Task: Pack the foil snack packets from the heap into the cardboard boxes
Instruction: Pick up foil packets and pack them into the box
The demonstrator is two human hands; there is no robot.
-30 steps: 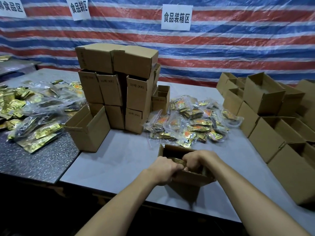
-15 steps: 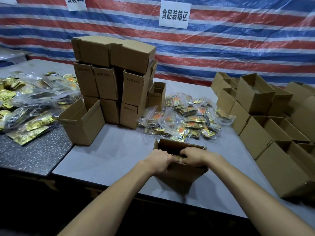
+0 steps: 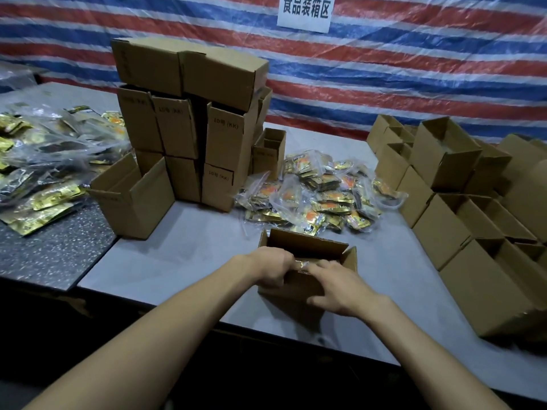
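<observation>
A small open cardboard box (image 3: 307,247) stands on the grey table near its front edge. My left hand (image 3: 270,269) grips the box's near left rim, its fingers curled over the edge. My right hand (image 3: 336,287) lies on the near wall with its fingers stretched toward the rim and the thumb on the front face. A shiny foil packet (image 3: 302,264) shows at the rim between my two hands. Just behind the box lies the heap of foil snack packets (image 3: 322,196), many in clear bags.
A tall stack of closed boxes (image 3: 189,128) rises at the back left, with an open box (image 3: 133,199) in front of it. Several open empty boxes (image 3: 473,220) crowd the right side. Another pile of bagged packets (image 3: 44,173) covers the dark table on the left.
My right hand has uncurled from a fist at the rim and now lies flat on the near wall. The camera has moved closer and dipped. The box has stayed in place.
</observation>
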